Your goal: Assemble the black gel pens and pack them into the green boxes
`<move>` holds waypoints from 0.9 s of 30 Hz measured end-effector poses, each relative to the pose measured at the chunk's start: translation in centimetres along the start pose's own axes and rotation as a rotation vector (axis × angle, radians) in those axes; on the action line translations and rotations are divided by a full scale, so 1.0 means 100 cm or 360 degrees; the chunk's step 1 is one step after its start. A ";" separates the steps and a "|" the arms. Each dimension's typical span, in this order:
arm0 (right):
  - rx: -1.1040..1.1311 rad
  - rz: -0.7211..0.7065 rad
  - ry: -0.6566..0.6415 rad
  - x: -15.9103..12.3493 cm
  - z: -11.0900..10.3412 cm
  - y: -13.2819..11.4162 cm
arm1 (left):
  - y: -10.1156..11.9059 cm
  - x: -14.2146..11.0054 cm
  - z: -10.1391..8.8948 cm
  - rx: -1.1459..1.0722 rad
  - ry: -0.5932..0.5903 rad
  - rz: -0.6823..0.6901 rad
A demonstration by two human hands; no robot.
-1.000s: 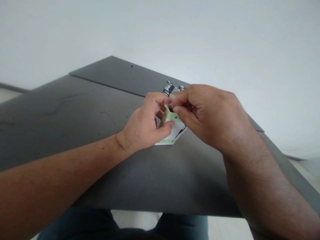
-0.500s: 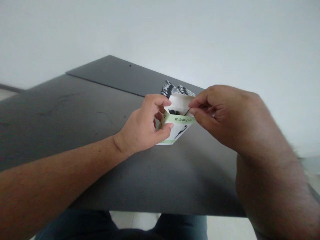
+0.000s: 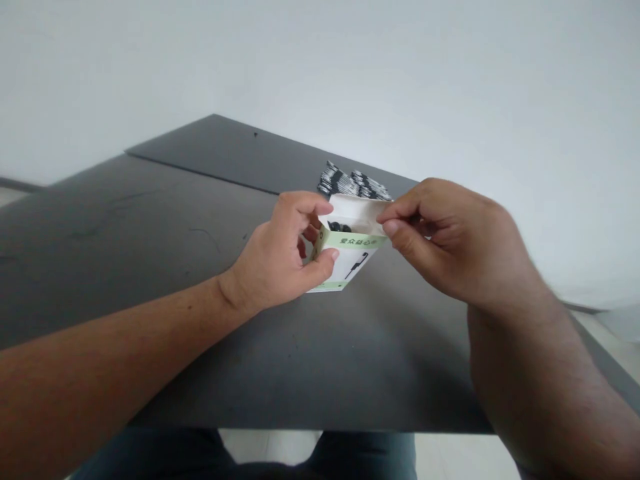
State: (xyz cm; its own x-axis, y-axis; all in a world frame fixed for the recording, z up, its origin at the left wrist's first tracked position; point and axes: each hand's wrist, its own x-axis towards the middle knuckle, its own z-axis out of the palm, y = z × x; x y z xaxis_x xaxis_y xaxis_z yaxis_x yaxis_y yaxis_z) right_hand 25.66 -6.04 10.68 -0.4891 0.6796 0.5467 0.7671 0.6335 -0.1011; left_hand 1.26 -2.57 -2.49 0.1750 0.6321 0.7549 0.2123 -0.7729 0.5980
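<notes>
White packet (image 3: pixel 347 263) held between left hand (image 3: pixel 277 257), right hand (image 3: pixel 450 240).

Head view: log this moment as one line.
left hand: holds white-green paper packet | right hand: pinches its white flap | behind: black-and-white packets

Matte dark grey surface (image 3: pixel 150 267), seen corner-on, its far corner pointing away. A straight seam (image 3: pixel 200 170) runs across the far part, setting off a second panel of the same dark finish. Faint scuffs (image 3: pixel 200 232) mark the left side; one small dark speck (image 3: pixel 255 134) sits on the far panel. Pile of black-and-white packets (image 3: pixel 350 181) lies toward the far edge, bunched in two loose rows. White-and-green carton (image 3: pixel 345 270) just nearer, lower corner at the surface.
</notes>
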 end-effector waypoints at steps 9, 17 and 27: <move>0.0060 0.0659 -0.0001 -0.007 0.036 0.081 | -0.003 0.010 -0.002 -0.0036 0.0099 -0.0046; -0.0093 0.0699 -0.0637 -0.019 0.069 0.106 | -0.011 0.021 -0.002 -0.0265 0.0205 -0.0346; -0.0415 0.0609 -0.0553 0.033 0.112 0.160 | -0.013 0.023 -0.005 -0.0305 0.0289 -0.0424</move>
State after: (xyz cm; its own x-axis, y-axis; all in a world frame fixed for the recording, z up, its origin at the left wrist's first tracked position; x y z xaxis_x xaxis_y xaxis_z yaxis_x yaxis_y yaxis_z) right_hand 31.69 10.50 1.59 -0.2307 0.9519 0.2018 0.9716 0.2367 -0.0058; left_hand 0.94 -0.10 -1.38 -0.0390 0.8056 0.5912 0.0406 -0.5898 0.8065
